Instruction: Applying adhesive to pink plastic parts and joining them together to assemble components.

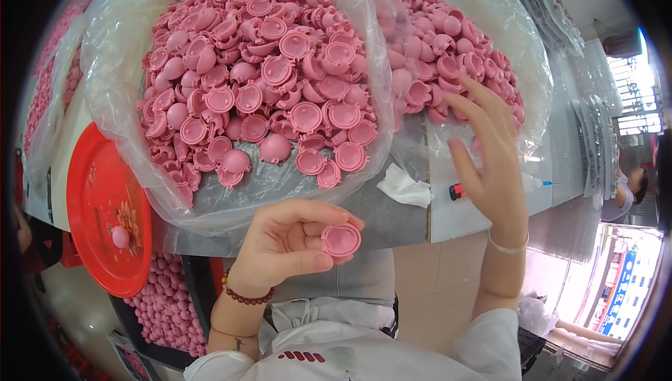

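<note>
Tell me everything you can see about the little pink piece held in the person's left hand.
The pink piece is a small, round, hollow half-shell that looks like moulded plastic. A raised rim circles its smooth recess, and the open side faces the camera, with nothing visible inside. The left hand holds it between thumb and fingers, close to the near edge of the grey table. Its rounded back is hidden from this view.
</note>
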`<state>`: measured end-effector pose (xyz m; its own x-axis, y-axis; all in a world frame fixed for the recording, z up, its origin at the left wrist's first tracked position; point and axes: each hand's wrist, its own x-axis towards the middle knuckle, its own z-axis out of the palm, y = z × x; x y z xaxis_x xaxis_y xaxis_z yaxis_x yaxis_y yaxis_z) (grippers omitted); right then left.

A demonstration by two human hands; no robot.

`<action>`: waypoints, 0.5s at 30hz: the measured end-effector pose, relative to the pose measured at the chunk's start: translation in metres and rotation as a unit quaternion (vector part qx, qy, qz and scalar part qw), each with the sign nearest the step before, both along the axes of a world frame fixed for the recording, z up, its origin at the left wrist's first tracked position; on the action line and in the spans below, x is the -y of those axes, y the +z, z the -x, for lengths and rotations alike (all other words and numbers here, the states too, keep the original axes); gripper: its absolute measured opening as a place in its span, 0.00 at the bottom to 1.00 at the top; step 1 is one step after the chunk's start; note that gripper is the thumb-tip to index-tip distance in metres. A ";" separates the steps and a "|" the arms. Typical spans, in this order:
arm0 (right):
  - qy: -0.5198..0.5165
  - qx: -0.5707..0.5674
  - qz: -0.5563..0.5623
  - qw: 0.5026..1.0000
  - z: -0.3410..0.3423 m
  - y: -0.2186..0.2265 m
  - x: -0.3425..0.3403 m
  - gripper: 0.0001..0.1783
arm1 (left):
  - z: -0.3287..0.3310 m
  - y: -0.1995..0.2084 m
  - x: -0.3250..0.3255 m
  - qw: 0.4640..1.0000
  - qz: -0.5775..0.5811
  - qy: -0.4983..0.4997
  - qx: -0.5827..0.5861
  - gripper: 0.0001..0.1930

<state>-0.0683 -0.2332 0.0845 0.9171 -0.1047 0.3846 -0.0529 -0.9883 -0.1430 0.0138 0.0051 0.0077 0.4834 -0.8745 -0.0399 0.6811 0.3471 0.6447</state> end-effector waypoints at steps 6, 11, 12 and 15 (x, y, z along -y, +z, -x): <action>0.023 -0.006 -0.022 0.999 -0.036 -0.019 0.013 0.16 | -0.002 -0.003 0.005 0.999 0.017 0.010 0.041 0.21; 0.010 -0.030 0.005 0.999 -0.025 -0.021 0.014 0.10 | -0.002 -0.003 0.004 0.999 0.011 0.013 0.035 0.21; 0.009 -0.026 0.016 0.999 -0.022 -0.022 0.013 0.09 | -0.002 -0.002 0.004 0.999 0.012 0.017 0.037 0.21; 0.019 0.017 0.020 0.999 -0.011 -0.015 0.007 0.09 | -0.002 0.000 0.006 0.998 0.018 0.037 0.045 0.22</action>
